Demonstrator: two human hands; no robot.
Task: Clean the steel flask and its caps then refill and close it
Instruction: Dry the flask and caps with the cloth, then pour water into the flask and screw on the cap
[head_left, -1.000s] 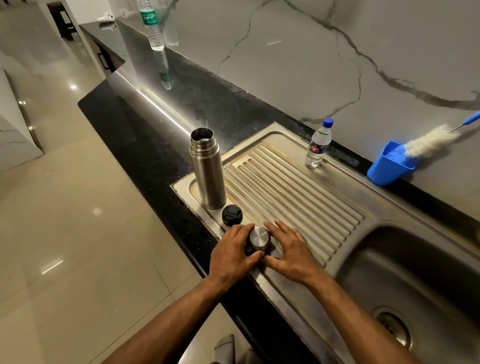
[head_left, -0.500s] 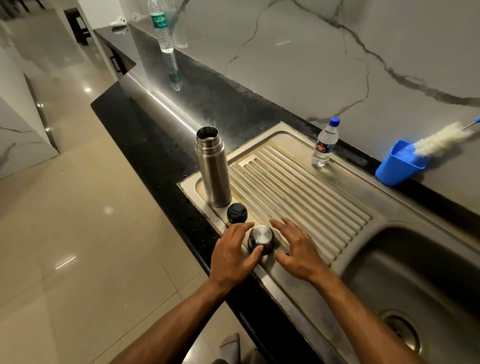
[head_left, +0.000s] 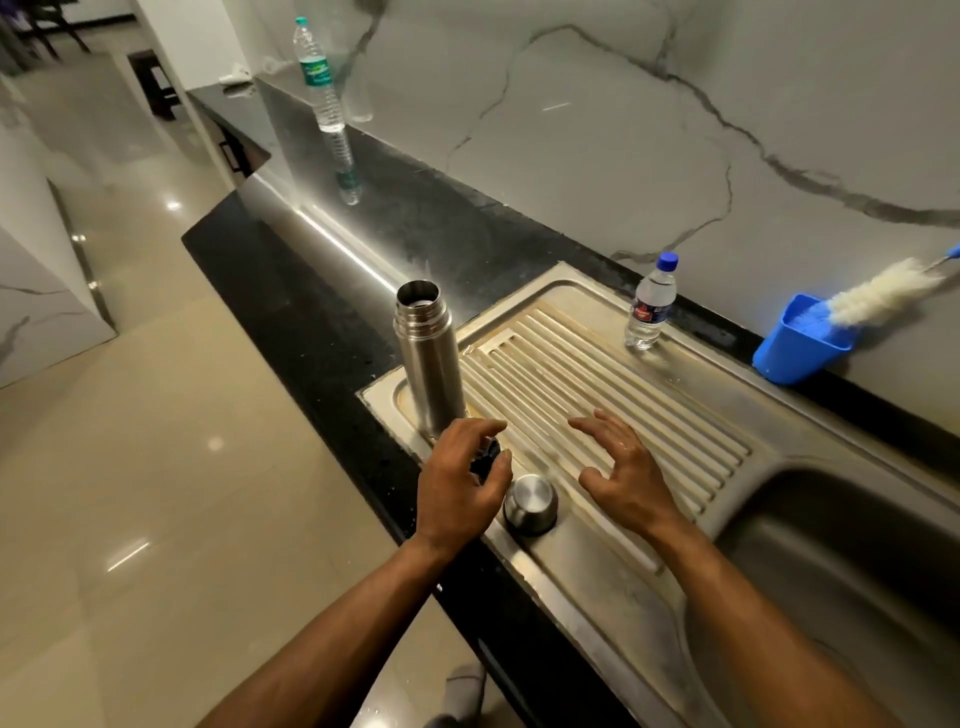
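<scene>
The steel flask stands open just beyond the left hand, whose loosely spread fingers now hover over the black inner cap, gripping nothing. Between the hands sits the steel outer cap, mouth down on the drainboard, released since a moment ago. The right hand has lifted clear, fingers spread, empty. Uncapping looks finished; cleaning comes next.

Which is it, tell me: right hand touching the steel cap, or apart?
Apart. The head view shows bare drainboard between the right hand and the steel cap.
</scene>
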